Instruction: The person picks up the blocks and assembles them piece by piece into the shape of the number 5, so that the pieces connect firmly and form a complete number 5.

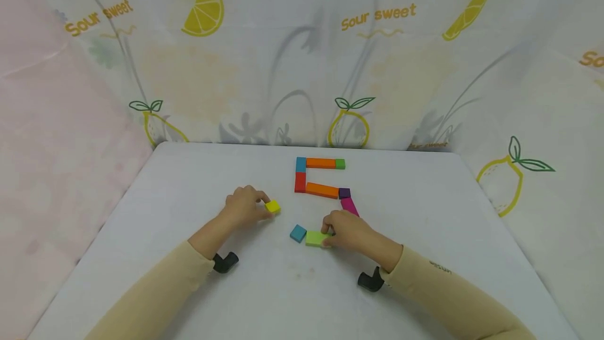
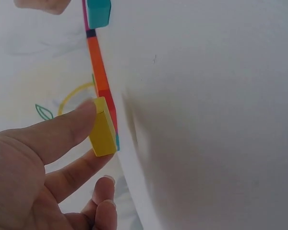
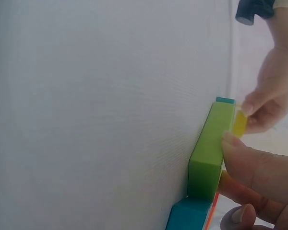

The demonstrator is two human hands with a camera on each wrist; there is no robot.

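Between thumb and finger, my left hand (image 1: 244, 206) pinches a small yellow block (image 1: 272, 206), which the left wrist view shows tilted and held just off the white table. My right hand (image 1: 351, 232) grips a light green rectangular block (image 1: 316, 238) lying on the table, its thumb on one side. A blue block (image 1: 298, 233) sits turned at an angle by the green block's left end. In the right wrist view, a second blue block (image 3: 188, 214) touches the green block's other end; from the head view my right hand covers most of it.
Beyond my hands lies a line of blocks: green (image 1: 340, 164), orange (image 1: 321, 163), blue (image 1: 300, 165), red (image 1: 300, 182), another orange (image 1: 322, 190), dark purple (image 1: 345, 193) and magenta (image 1: 349, 206). A lemon-printed cloth (image 1: 264, 77) hangs behind the white table (image 1: 198, 172).
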